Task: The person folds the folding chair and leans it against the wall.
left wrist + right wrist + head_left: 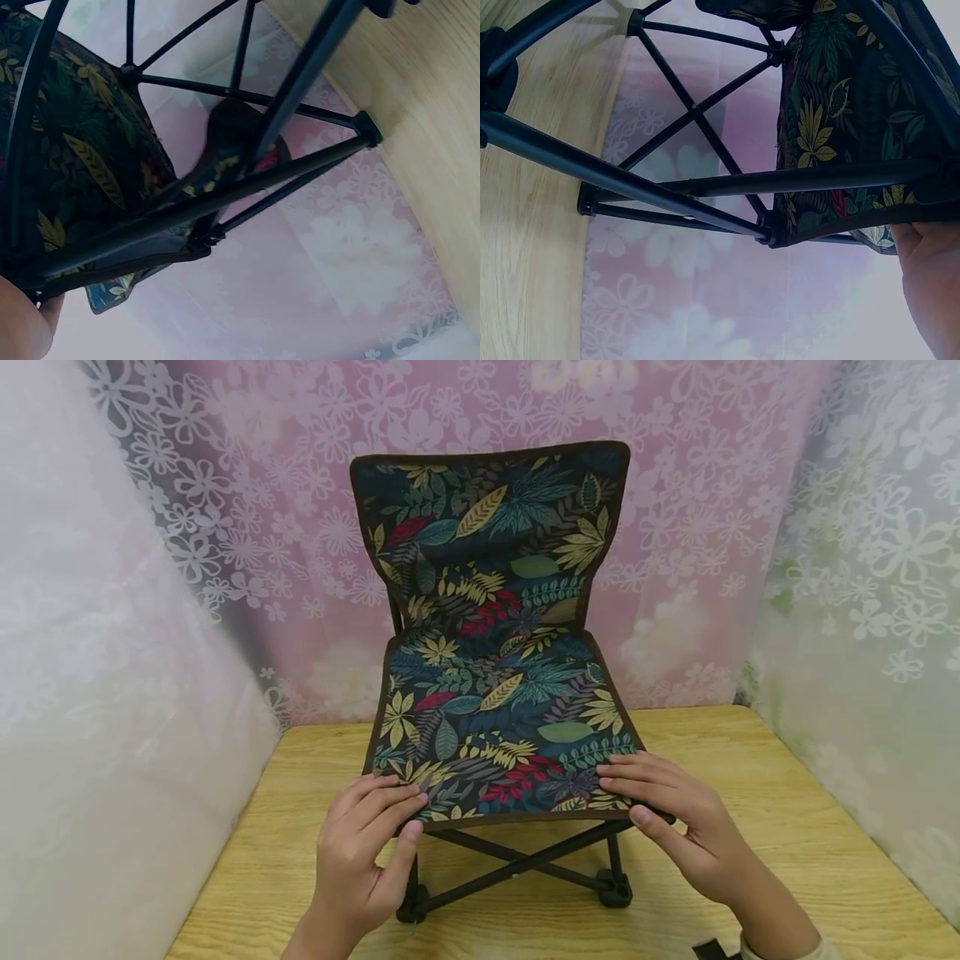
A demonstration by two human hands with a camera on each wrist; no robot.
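Here, the left hand (363,847) and right hand (693,822) rest nearly straight fingers (gripping nothing) on the front corners of a leaf-print chair (502,710) atop the worktop (750,793).

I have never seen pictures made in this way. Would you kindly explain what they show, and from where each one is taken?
There is no machine here, only a person's bare left hand and right hand. The wide picture comes from a camera worn on the head, looking forward and down. The other two come from cameras on the wrists; they look under the chair, at its black frame. The chair, covered in leaf-patterned fabric, stands on a wood-grained table. Each hand rests at a front corner of the seat, with fingers on top. Neither appears to hold anything else.
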